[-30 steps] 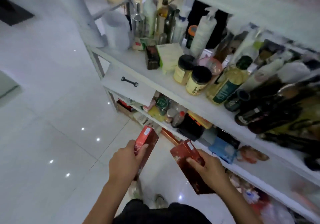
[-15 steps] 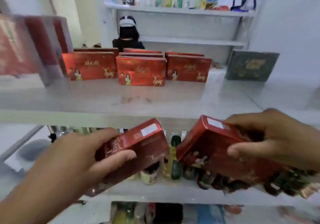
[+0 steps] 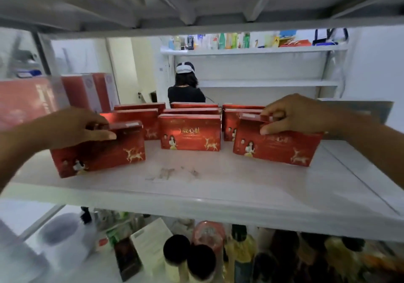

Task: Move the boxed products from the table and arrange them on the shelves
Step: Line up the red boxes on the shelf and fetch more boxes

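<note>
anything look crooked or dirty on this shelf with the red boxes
Yes. The left box, gripped by the left hand, and the right box, gripped by the right hand, sit angled, not square with the middle box. Dark smudges mark the shelf in front of it.

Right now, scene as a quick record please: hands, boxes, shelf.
left hand: grips the top of the left box
right hand: grips the top of the right box
left box: front left of the shelf, slightly tilted
right box: front right, upright
middle box: upright between them, untouched
back rows: more red boxes behind
tall boxes: far left, same shelf
jars: one level down
</note>
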